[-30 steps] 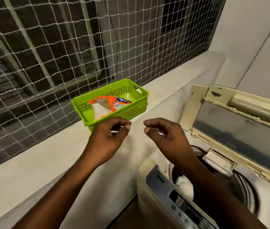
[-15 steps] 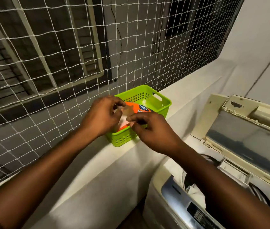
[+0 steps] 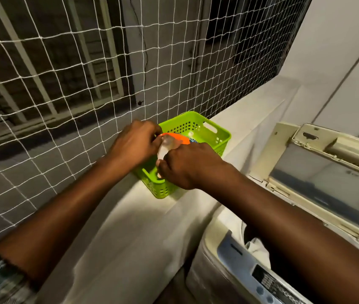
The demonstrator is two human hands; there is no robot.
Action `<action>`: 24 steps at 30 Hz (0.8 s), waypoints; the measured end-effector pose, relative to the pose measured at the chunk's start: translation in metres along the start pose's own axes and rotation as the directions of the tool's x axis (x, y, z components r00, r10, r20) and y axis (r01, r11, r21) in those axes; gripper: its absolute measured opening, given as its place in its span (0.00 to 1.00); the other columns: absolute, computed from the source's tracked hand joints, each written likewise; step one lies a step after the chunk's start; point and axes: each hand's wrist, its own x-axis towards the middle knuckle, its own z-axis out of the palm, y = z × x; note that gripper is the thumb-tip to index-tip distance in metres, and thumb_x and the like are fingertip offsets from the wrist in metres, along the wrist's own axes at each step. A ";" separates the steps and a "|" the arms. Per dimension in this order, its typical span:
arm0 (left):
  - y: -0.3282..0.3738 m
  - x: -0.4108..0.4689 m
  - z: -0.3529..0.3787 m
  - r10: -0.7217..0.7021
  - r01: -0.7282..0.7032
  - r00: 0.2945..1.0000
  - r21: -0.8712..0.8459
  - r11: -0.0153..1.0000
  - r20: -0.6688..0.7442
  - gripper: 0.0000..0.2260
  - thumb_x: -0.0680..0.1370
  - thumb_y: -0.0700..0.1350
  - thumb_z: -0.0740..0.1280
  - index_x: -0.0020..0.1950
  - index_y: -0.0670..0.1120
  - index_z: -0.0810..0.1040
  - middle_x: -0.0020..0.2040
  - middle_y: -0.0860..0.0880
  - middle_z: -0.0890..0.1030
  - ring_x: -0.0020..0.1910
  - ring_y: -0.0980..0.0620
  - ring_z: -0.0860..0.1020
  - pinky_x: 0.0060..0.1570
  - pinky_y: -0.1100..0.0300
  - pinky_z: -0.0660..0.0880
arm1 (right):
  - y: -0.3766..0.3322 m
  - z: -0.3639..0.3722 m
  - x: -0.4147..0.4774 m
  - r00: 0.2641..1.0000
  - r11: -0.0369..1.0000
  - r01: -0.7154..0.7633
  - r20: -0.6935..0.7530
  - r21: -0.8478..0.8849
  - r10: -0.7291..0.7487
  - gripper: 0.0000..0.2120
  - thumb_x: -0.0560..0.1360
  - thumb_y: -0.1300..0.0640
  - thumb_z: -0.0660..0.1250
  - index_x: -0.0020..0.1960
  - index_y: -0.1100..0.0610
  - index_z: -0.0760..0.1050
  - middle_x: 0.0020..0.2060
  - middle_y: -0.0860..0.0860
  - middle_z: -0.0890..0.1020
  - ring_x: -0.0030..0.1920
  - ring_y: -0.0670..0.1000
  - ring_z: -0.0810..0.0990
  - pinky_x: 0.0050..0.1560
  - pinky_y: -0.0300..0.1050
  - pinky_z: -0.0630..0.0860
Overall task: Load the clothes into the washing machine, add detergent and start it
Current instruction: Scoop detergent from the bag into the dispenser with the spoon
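A green plastic basket stands on the white ledge. Inside it lies an orange and white detergent pouch. My left hand pinches the pouch's left edge. My right hand grips its near edge; most of the pouch is hidden under both hands. The top-loading washing machine sits at lower right with its lid raised. White clothes show in the drum beside my right forearm.
White netting covers the window grille right behind the basket and along the ledge. The machine's control panel runs along its front edge. A white wall stands behind the lid.
Both hands moved forward from above the machine to the basket and closed on the detergent pouch. The view has moved closer to the ledge.
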 end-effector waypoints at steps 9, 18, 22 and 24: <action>0.007 0.018 0.001 0.030 -0.030 0.998 -0.002 1.000 -0.062 0.10 0.79 0.49 0.65 0.50 0.45 0.82 0.46 0.39 0.83 0.50 0.36 0.80 0.46 0.50 0.75 | -0.005 -0.019 0.023 0.956 0.978 -0.187 0.247 0.092 0.160 0.13 0.77 0.46 0.66 0.59 0.50 0.77 0.61 0.50 0.83 0.59 0.55 0.84 0.51 0.48 0.70; 0.016 0.022 -0.001 0.052 -0.063 0.988 -0.075 0.995 -0.142 0.09 0.76 0.48 0.67 0.50 0.47 0.85 0.43 0.41 0.85 0.47 0.38 0.82 0.46 0.52 0.78 | 0.033 -0.028 0.002 0.964 0.913 -0.246 -0.017 0.325 0.265 0.13 0.73 0.55 0.72 0.56 0.56 0.82 0.54 0.57 0.84 0.57 0.59 0.82 0.56 0.51 0.80; 0.021 0.016 -0.003 0.070 -0.091 0.979 -0.105 0.990 -0.193 0.07 0.75 0.48 0.71 0.47 0.48 0.87 0.42 0.47 0.87 0.43 0.45 0.83 0.41 0.58 0.72 | 0.046 -0.028 -0.008 0.958 0.942 -0.223 -0.124 0.251 0.260 0.11 0.74 0.60 0.69 0.56 0.59 0.82 0.53 0.60 0.84 0.55 0.64 0.82 0.50 0.50 0.79; 0.023 0.013 -0.004 0.063 -0.092 0.979 -0.141 0.986 -0.196 0.05 0.74 0.47 0.72 0.46 0.48 0.87 0.41 0.49 0.87 0.42 0.47 0.83 0.41 0.59 0.72 | 0.047 -0.025 -0.012 0.958 0.962 -0.194 -0.176 0.191 0.228 0.04 0.74 0.61 0.67 0.48 0.61 0.78 0.49 0.62 0.83 0.51 0.66 0.81 0.43 0.49 0.72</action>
